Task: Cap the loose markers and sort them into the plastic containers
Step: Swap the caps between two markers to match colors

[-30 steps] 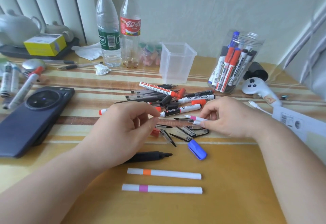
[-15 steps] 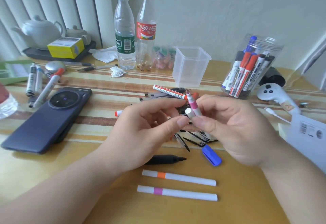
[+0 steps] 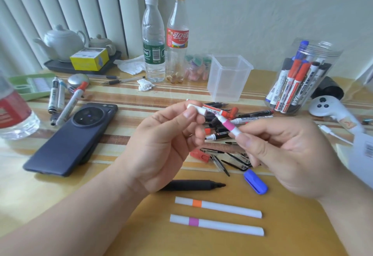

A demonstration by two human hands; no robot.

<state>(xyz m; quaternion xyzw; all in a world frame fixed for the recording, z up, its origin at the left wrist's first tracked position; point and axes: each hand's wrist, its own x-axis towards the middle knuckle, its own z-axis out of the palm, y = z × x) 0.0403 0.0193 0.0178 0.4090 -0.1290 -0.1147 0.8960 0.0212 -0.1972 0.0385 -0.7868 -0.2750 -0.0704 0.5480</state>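
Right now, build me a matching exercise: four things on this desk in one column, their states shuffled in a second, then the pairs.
Things
1. short white plastic cap
2. blue plastic marker cap
3. round clear plastic jar
4. square clear plastic cup

States
A. stands empty
B. lies loose on the yellow wooden table
C. pinched in the fingers of the left hand
D. holds capped whiteboard markers upright

Pairs: 1-C, 2-B, 3-D, 4-A

Desk colours
Yellow desk [image 3: 161, 96] with brown-and-white stripes; held marker [image 3: 228, 125] white, banded pink; white cap [image 3: 196, 108]; blue cap [image 3: 256, 182]; black marker [image 3: 191, 185]; dark-blue phone [image 3: 70, 138].
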